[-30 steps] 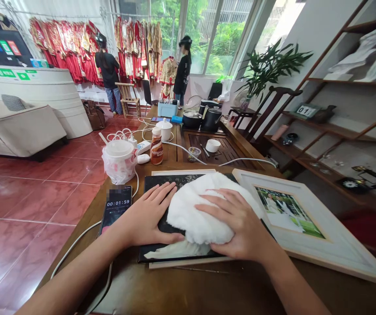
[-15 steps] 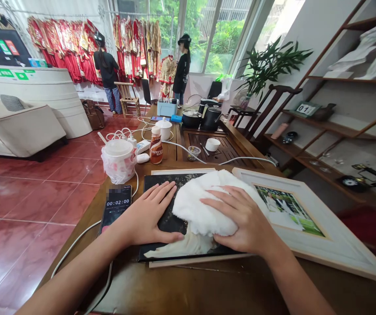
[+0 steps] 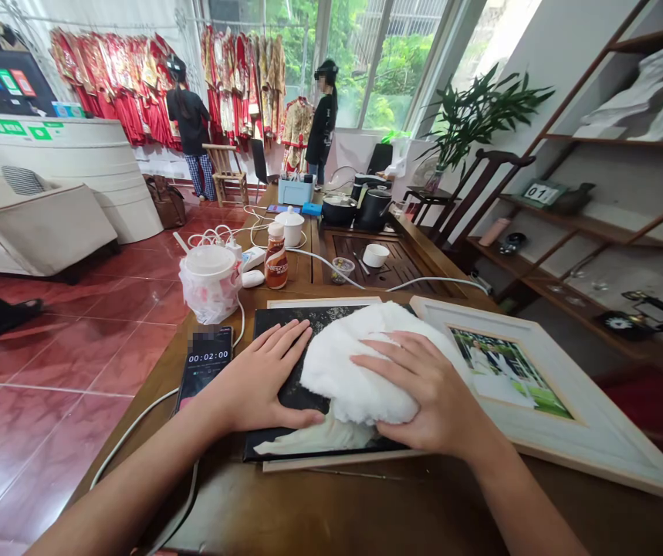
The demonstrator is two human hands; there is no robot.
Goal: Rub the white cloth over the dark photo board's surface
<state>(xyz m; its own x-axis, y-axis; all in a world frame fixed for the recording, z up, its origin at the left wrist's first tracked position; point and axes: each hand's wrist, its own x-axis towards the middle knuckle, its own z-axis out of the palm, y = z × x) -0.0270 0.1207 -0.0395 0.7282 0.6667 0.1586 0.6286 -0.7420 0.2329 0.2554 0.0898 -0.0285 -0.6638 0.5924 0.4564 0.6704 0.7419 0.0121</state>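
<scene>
Head view: L hand (image 3: 258, 378) open, flat on black board (image 3: 290, 394), fingers spread, just beside white fluffy cloth (image 3: 354, 371); R hand (image 3: 424, 394) open, palm down on cloth, pressing it; cloth lies on board, between hands; white-framed photo (image 3: 539, 432) just R of board; phone (image 3: 204, 367) w/ timer at 00:02:00 just L of L hand, on wooden table (image 3: 319, 510); 2 ppl (image 3: 189, 100) (image 3: 323, 116) stand far back near red gowns (image 3: 116, 100).

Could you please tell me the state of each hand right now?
Left hand: open, flat on the black board, holding nothing.
Right hand: open, pressed on the white fluffy cloth.
</scene>
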